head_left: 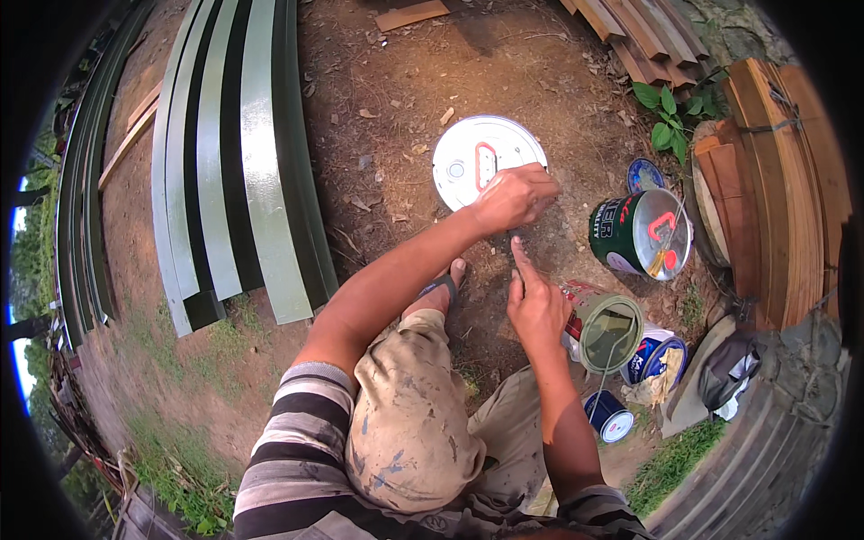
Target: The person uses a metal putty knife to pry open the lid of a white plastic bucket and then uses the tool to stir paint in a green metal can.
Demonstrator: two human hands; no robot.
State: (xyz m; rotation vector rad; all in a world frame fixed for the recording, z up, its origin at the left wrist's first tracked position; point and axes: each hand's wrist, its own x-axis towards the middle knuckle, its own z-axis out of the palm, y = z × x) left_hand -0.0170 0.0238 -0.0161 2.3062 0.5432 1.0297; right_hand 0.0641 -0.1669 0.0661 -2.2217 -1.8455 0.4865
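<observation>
White can [459,148] beyond right hand [538,309], near edge beneath curled left hand [517,200]; right index extended; cannot tell either's grasp.

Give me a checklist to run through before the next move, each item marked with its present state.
1. Left hand overlapping the edge of the white round top in view: ok. Actual contact: cannot tell.
2. Right hand free of any tool: cannot tell; the index finger points forward, but the grip is partly hidden.
3. Sandalled foot apart from the white top: ok.
4. Olive can covered: not ok; its mouth is open, close to the right forearm.
5. Top of the dark green can bare: not ok; things lie on it.
6. Long green panels apart from both hands: ok.
</observation>
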